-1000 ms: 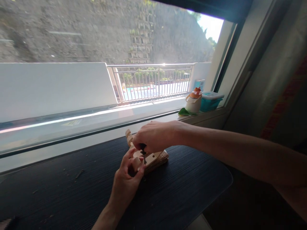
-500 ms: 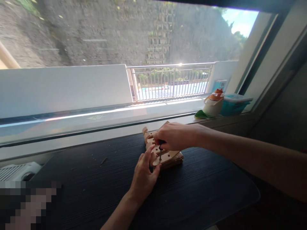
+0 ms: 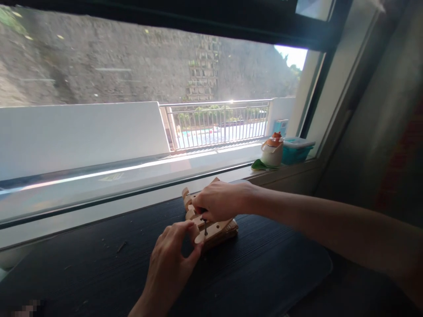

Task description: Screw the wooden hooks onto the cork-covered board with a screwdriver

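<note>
On the dark table (image 3: 109,268) lies a light wooden assembly (image 3: 218,228) of shaped slats with round holes and curled ends. My left hand (image 3: 170,253) grips its near left end between thumb and fingers. My right hand (image 3: 223,200) is closed around a small screwdriver (image 3: 205,228), whose handle is mostly hidden in the fist. The thin shaft points down, its tip at a hole near the rounded end of the nearest slat. My right hand and wrist cover the assembly's far middle part.
A small dark stick (image 3: 121,246) and crumbs lie on the table to the left. On the window sill stand a white bottle with an orange top (image 3: 272,152), a green leaf-shaped item (image 3: 259,165) and a teal box (image 3: 297,150). The window runs behind the table.
The view has turned, so the scene sits further left and lower. My left hand's fingers have shifted slightly at the wood's end. The screwdriver stays at the same slat.
</note>
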`<state>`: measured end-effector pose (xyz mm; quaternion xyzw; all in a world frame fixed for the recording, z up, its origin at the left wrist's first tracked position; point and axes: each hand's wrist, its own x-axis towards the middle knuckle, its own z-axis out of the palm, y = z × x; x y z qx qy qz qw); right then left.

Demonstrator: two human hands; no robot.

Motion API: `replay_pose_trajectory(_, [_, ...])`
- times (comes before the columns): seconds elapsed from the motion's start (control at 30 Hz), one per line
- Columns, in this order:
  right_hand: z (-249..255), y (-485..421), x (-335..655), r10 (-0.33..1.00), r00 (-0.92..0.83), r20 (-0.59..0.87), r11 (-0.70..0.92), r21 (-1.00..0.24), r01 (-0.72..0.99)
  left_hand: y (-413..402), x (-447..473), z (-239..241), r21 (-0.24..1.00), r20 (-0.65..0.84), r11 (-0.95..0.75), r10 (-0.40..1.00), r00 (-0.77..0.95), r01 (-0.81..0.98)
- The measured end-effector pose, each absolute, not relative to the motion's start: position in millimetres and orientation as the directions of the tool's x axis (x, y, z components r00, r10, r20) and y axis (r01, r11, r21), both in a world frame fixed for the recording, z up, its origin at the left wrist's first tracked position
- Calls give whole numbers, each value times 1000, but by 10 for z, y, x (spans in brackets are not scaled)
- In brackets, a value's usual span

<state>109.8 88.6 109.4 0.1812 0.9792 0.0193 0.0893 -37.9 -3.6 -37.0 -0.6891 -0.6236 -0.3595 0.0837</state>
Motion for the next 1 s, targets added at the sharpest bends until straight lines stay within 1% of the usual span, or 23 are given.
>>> replay_pose_trajectory(0.1, [1090,889,1075,355,-917,-179,935,81,346,-10,-401,-475,380,564,-159,821,-91,911])
replay_pose_trajectory(0.3, [1113,910,1036,347,-918,-190,937,107,332,23,-383,-558,392,558,-172,825,-85,904])
replay_pose_trajectory(0.43, [1181,938,1051,298,-927,-229,955,61,292,24,-383,-566,400,551,-188,831,-72,897])
replay_pose_trajectory(0.57, [1213,946,1066,267,-932,-244,964,78,256,30,-373,-576,423,530,-176,844,-86,889])
replay_pose_trajectory(0.83, [1152,982,1070,283,-935,-212,958,9,287,51,-366,-597,469,500,-177,861,-95,865])
replay_pose_trajectory(1.0, [1195,964,1074,314,-925,-215,949,40,313,62,-367,-603,492,494,-180,863,-103,852])
